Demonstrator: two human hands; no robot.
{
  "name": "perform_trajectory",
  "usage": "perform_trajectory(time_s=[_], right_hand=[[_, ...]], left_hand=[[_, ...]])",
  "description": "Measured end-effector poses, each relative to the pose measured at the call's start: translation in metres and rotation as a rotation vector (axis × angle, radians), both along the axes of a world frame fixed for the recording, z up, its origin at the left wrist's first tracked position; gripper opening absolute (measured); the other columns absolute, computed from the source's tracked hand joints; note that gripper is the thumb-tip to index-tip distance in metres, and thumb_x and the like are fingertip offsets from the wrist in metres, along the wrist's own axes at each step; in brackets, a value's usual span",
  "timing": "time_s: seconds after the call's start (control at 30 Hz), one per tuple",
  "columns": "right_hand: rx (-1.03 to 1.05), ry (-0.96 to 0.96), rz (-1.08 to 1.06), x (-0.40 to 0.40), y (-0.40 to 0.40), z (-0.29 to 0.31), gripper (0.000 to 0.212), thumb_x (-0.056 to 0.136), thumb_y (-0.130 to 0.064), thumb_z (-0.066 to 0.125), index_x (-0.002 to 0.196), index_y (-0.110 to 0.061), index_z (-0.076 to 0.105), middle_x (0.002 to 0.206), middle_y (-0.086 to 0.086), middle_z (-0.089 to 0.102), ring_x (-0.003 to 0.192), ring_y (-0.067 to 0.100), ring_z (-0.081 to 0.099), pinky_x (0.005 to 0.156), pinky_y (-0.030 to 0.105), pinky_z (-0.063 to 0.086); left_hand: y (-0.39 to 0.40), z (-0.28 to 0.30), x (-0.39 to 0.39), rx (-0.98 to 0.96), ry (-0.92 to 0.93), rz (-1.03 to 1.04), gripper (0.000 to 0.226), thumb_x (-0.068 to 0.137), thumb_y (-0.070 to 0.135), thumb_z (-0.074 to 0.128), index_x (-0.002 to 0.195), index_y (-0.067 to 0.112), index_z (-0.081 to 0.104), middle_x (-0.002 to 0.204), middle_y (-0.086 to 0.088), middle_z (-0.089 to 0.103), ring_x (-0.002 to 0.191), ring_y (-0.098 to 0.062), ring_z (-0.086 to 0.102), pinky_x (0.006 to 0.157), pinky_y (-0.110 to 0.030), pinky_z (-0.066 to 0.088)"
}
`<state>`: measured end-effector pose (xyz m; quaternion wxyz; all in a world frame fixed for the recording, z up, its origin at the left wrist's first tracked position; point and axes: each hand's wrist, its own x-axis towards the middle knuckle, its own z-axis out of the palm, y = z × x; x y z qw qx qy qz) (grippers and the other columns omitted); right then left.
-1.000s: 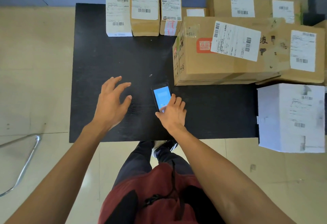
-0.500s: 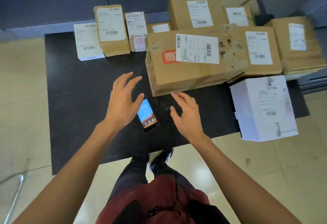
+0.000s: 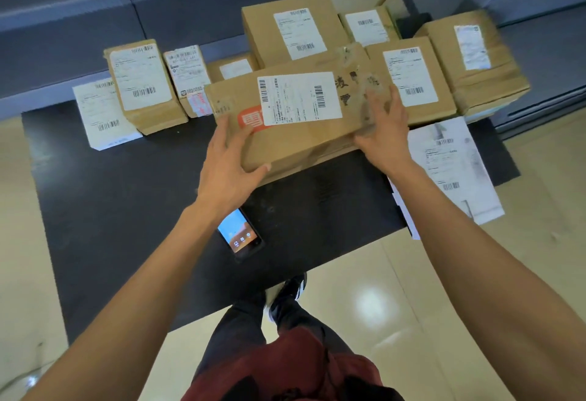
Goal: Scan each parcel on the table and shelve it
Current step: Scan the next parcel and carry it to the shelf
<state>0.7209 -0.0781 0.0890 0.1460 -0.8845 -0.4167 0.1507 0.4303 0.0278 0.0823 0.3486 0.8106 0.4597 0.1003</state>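
A large brown cardboard parcel (image 3: 301, 139) with a white barcode label and an orange logo lies in the middle of the black table (image 3: 126, 210). My left hand (image 3: 228, 162) grips its near left corner, thumb on the front face and fingers up the left side. My right hand (image 3: 383, 128) holds the right end, fingers laid over the taped top. A phone-like scanner (image 3: 239, 235) lies on the table near the front edge, screen lit, partly under my left forearm.
Several more labelled parcels crowd the table's back and right: a white one (image 3: 101, 115) and a brown one (image 3: 142, 83) at left, brown boxes (image 3: 291, 29) (image 3: 409, 77) behind, a white one (image 3: 453, 166) overhanging at right. Dark grey shelving (image 3: 63, 36) runs behind the table.
My right hand let go of the scanner, which now lies on the table. Both hands reached forward and took hold of the large parcel's two ends. The camera moved closer.
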Motion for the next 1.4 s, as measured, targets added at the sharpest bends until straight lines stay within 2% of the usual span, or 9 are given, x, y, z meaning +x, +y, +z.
perform_trajectory(time_s=[0.17, 0.3, 0.47, 0.67, 0.83, 0.93, 1.03, 1.2, 1.4], right_hand=[[-0.059, 0.117, 0.022, 0.018, 0.0, -0.008, 0.109, 0.076, -0.027, 0.084, 0.161, -0.038, 0.017, 0.169, 0.011, -0.008, 0.155, 0.035, 0.0, 0.123, 0.055, 0.017], [0.113, 0.268, -0.007, 0.022, -0.006, -0.011, 0.098, 0.079, -0.014, 0.085, 0.159, -0.031, 0.031, 0.167, 0.01, 0.006, 0.155, 0.027, 0.005, 0.127, 0.045, 0.016], [0.25, 0.354, -0.011, 0.017, -0.016, -0.009, 0.089, 0.077, -0.008, 0.087, 0.153, -0.025, 0.044, 0.157, 0.008, 0.022, 0.145, 0.011, 0.02, 0.125, 0.036, 0.023], [0.382, 0.26, -0.019, -0.001, -0.042, 0.007, 0.088, 0.078, -0.016, 0.087, 0.152, -0.034, 0.044, 0.154, 0.004, 0.025, 0.146, 0.015, 0.024, 0.123, 0.033, 0.027], [0.467, 0.106, -0.061, -0.021, -0.055, 0.042, 0.085, 0.081, -0.026, 0.086, 0.15, -0.045, 0.039, 0.159, -0.006, 0.019, 0.143, 0.004, 0.019, 0.111, 0.006, 0.015], [0.488, 0.007, -0.117, -0.033, -0.062, 0.068, 0.085, 0.082, -0.028, 0.085, 0.152, -0.043, 0.038, 0.16, -0.003, 0.018, 0.145, 0.01, 0.019, 0.117, 0.02, 0.018], [0.54, -0.02, -0.175, -0.041, -0.072, 0.091, 0.084, 0.082, -0.024, 0.085, 0.152, -0.038, 0.041, 0.161, 0.004, 0.018, 0.15, 0.024, 0.019, 0.123, 0.038, 0.022], [0.631, -0.11, -0.263, -0.046, -0.104, 0.118, 0.082, 0.08, -0.019, 0.086, 0.15, -0.035, 0.046, 0.16, 0.008, 0.022, 0.148, 0.023, 0.023, 0.121, 0.033, 0.024], [0.682, -0.206, -0.397, -0.039, -0.155, 0.136, 0.08, 0.079, -0.01, 0.086, 0.148, -0.03, 0.051, 0.161, 0.01, 0.023, 0.148, 0.025, 0.025, 0.119, 0.049, 0.034]], left_hand=[[-0.007, -0.004, 0.005, 0.003, -0.025, 0.054, 0.08, 0.082, 0.041, 0.079, 0.149, 0.041, 0.035, 0.169, 0.012, -0.009, 0.147, -0.032, 0.036, 0.103, -0.047, 0.048], [-0.013, -0.007, 0.009, -0.048, -0.066, 0.133, 0.084, 0.082, 0.037, 0.08, 0.151, 0.042, 0.033, 0.168, 0.014, -0.013, 0.148, -0.029, 0.033, 0.106, -0.042, 0.045], [-0.017, -0.002, 0.008, -0.035, -0.104, 0.145, 0.08, 0.078, 0.031, 0.081, 0.143, 0.053, 0.038, 0.169, 0.013, -0.011, 0.152, -0.029, 0.025, 0.106, -0.052, 0.048], [-0.022, 0.018, -0.007, 0.079, -0.166, 0.104, 0.077, 0.078, 0.035, 0.084, 0.141, 0.052, 0.043, 0.169, 0.019, -0.009, 0.153, -0.022, 0.02, 0.104, -0.049, 0.044], [-0.008, 0.045, -0.021, 0.248, -0.252, 0.018, 0.075, 0.08, 0.043, 0.08, 0.147, 0.039, 0.046, 0.168, 0.023, 0.008, 0.154, -0.019, 0.021, 0.115, -0.052, 0.036], [0.002, 0.063, -0.019, 0.307, -0.305, -0.071, 0.077, 0.082, 0.043, 0.077, 0.151, 0.03, 0.045, 0.168, 0.019, 0.015, 0.155, -0.025, 0.022, 0.115, -0.063, 0.035], [0.009, 0.08, -0.009, 0.363, -0.359, -0.157, 0.08, 0.08, 0.04, 0.077, 0.151, 0.024, 0.046, 0.169, 0.013, 0.018, 0.154, -0.027, 0.024, 0.116, -0.063, 0.033], [0.01, 0.104, 0.018, 0.402, -0.409, -0.265, 0.082, 0.078, 0.032, 0.081, 0.151, 0.022, 0.046, 0.169, 0.008, 0.021, 0.15, -0.029, 0.03, 0.115, -0.064, 0.035], [-0.007, 0.12, 0.065, 0.437, -0.476, -0.409, 0.081, 0.078, 0.028, 0.085, 0.149, 0.018, 0.049, 0.168, 0.003, 0.024, 0.151, -0.028, 0.03, 0.115, -0.063, 0.036]])
